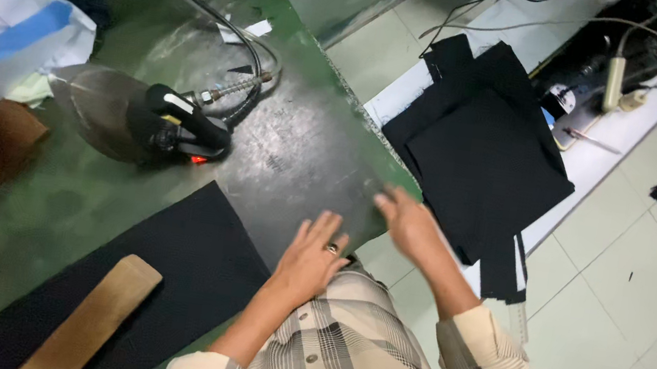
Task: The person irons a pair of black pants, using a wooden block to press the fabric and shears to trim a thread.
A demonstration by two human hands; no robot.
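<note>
Left hand (311,257): lay flat, fingers spread and empty, on the near edge of the green tabletop (86,202), just right of the black fabric panel (162,272).
Right hand (411,224): blurred, open, holding nothing, at the tabletop's right corner, nearest the stack of black fabric pieces (486,160).
Black fabric panel: spread on the near tabletop; a wooden block (94,319) rested on it.
Handling: the stack's pieces looked thin, soft and light, likely floppy; best taken by a free corner or edge.
Edges: the stack overhung its white side table (656,111).
Room: tiled floor (631,287) lay open right; a steam iron (157,122) sat farther left.
</note>
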